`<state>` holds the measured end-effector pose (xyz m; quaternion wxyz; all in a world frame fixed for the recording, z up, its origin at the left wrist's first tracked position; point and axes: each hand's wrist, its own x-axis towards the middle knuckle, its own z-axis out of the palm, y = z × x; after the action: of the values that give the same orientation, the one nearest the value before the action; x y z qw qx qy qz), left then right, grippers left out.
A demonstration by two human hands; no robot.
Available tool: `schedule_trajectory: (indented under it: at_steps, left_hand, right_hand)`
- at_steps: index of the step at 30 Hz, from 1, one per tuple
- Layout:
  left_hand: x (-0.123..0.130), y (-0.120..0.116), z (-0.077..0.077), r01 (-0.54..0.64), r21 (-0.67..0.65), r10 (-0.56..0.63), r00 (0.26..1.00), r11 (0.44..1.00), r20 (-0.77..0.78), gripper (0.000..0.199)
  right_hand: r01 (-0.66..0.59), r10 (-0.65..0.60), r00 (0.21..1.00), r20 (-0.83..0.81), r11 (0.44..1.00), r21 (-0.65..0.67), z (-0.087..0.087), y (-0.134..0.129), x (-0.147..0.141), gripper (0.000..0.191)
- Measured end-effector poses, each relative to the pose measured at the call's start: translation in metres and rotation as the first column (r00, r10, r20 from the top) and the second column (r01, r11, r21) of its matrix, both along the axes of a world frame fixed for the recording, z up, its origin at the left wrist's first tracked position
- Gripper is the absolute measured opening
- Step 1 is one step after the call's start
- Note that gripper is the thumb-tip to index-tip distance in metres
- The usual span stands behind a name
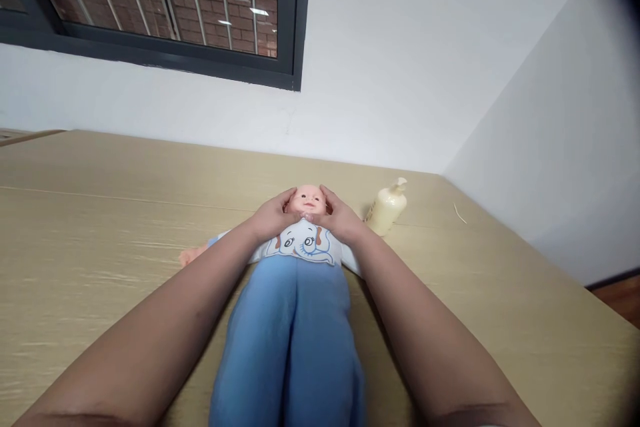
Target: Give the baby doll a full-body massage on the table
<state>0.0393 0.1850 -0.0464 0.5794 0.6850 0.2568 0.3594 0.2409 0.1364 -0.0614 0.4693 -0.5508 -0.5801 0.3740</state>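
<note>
Left hand [273,219] and right hand [344,219] clasp the doll [299,280] by its head, face-up on the pale table [125,253], bottle [387,208] just right of them, white wall [375,73] ahead, barred window [200,0] ahead-left!

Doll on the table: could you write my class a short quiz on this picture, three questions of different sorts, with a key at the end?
1. True or false: the pump bottle is on the person's right side of the doll.

2. Multiple choice: where are the person's left hand and right hand?
A) Both on the pump bottle
B) One at each side of the doll's head
C) Both on the window

3. Fill in the missing word: the doll's trousers are ____ in colour.

Key: 1 true; 2 B; 3 blue.
</note>
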Motion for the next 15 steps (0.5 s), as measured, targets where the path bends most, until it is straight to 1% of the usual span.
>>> schedule_trajectory:
  at_steps: [3,7,9,13,15]
  left_hand:
    - [0.0,0.003,-0.002,0.002,0.064,-0.001,1.0,0.998,-0.017,0.052]
    - [-0.002,0.006,-0.004,0.033,0.145,-0.026,0.999,0.989,-0.045,0.052]
    - [-0.003,0.008,-0.004,0.047,0.138,-0.04,0.998,0.989,-0.054,0.052]
    - [-0.004,0.01,-0.006,0.003,0.077,0.001,0.999,0.997,-0.047,0.058]
    - [-0.004,0.01,-0.007,0.023,0.061,-0.021,0.999,0.998,-0.031,0.058]
  right_hand:
    - [0.011,-0.011,1.0,0.003,1.0,0.009,-0.004,0.001,0.001,0.111]
    - [0.027,-0.027,0.999,-0.023,1.0,0.009,-0.004,-0.003,0.001,0.106]
    - [0.012,-0.011,0.999,-0.053,1.0,0.01,-0.005,-0.005,0.003,0.099]
    - [-0.044,0.049,0.99,-0.132,0.998,0.039,-0.009,-0.003,0.006,0.08]
    - [-0.047,0.053,0.987,-0.154,0.998,0.042,-0.012,-0.001,0.008,0.074]
